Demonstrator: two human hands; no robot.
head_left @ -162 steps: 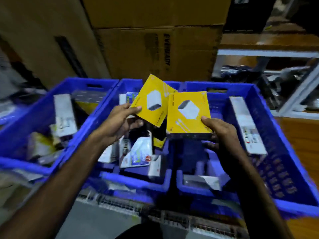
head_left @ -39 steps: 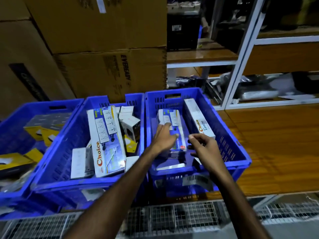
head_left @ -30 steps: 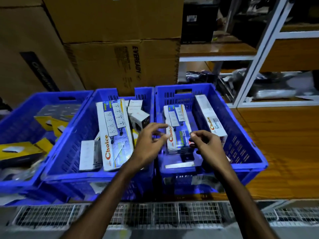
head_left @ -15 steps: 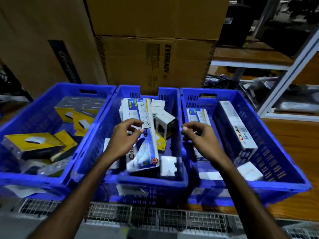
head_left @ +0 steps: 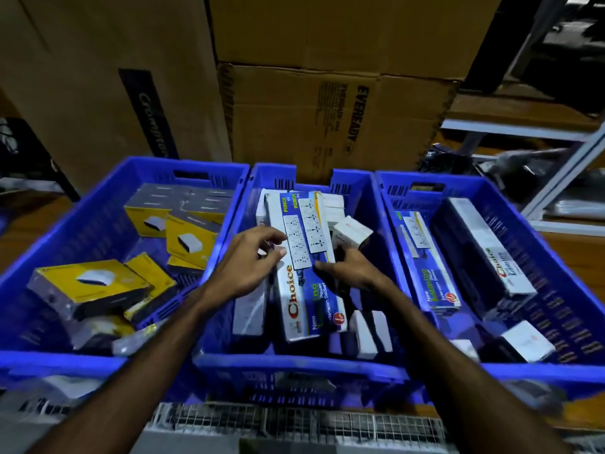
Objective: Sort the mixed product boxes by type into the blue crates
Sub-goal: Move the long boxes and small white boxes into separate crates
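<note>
Three blue crates stand side by side. The left crate (head_left: 108, 204) holds several yellow boxes (head_left: 188, 239). In the middle crate (head_left: 294, 367) a long white-and-blue Choice socket box (head_left: 299, 286) lies on small white boxes (head_left: 352, 232). My left hand (head_left: 250, 262) curls its fingers and thumb over that long box's left edge. My right hand (head_left: 348, 271) pinches its right edge, thumb on the printed face. The right crate (head_left: 556, 283) holds another long Choice box (head_left: 429, 273), a dark-sided long box (head_left: 484, 253) and a small white box (head_left: 527, 344).
Large brown cardboard cartons (head_left: 327, 119) are stacked right behind the crates. White metal shelving (head_left: 563, 165) with wooden shelves stands at the right. A wire mesh surface (head_left: 294, 424) runs along the front, below the crates.
Both hands left the right crate, where a long Choice box now lies, and moved left into the middle crate. They have closed in on the long Choice box there.
</note>
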